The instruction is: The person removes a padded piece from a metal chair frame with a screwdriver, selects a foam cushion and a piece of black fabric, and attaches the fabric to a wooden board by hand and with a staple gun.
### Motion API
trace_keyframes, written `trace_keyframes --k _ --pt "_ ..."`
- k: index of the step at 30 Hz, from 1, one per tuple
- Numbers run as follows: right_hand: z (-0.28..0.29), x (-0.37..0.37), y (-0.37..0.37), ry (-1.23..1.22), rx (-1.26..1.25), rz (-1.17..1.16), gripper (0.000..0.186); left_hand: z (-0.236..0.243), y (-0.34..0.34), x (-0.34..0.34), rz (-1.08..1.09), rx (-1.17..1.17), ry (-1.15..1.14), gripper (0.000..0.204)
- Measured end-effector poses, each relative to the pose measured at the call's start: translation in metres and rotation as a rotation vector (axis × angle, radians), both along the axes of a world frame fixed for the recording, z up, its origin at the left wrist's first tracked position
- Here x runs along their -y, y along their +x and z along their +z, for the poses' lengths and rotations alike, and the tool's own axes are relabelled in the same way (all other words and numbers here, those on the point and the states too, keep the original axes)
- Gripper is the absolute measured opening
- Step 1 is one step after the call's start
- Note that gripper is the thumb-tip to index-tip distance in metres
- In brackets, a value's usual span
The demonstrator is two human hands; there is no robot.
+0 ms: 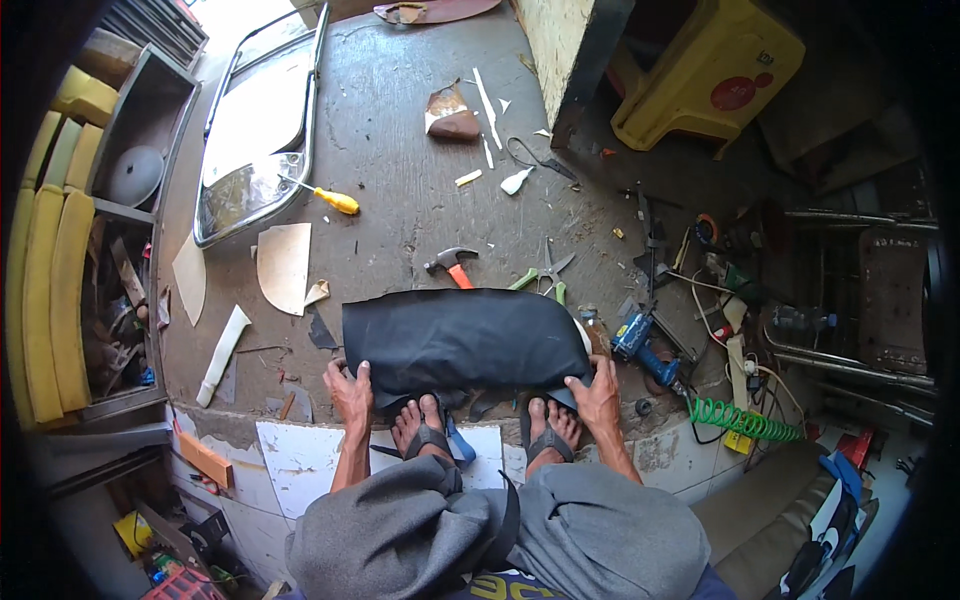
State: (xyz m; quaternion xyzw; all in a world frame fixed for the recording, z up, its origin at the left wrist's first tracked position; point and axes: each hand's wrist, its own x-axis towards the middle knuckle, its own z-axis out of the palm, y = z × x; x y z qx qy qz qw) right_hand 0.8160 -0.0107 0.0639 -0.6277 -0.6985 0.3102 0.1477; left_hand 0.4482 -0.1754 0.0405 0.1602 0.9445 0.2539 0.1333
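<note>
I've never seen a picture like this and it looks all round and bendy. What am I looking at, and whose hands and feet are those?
The picture comes from a small camera worn on a person's head, looking down. Its wide lens bends straight edges, so everything looks round. There is no machine here, just a person sitting with bare hands. The left hand and the right hand each press on a near corner of a black sheet stretched over something on the concrete floor. The feet in sandals rest just below it. Behind the sheet lie a hammer, scissors and a yellow-handled screwdriver. A blue power tool with a green coiled hose sits to the right.
</note>
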Motion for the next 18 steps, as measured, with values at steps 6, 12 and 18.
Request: trace_keyframes --k 6,12,18 --pt "-0.015 -0.007 0.004 -0.03 -0.011 -0.1 0.016 -0.016 -0.007 0.029 0.101 0.239 0.199 0.021" --pt "-0.03 -0.016 -0.003 0.027 -0.071 -0.058 0.014 -0.032 -0.016 0.037 0.152 0.188 0.278 0.027" --pt "-0.036 -0.017 0.002 -0.096 -0.133 -0.212 0.02 -0.053 -0.031 0.062 0.3 0.561 0.56 0.029"
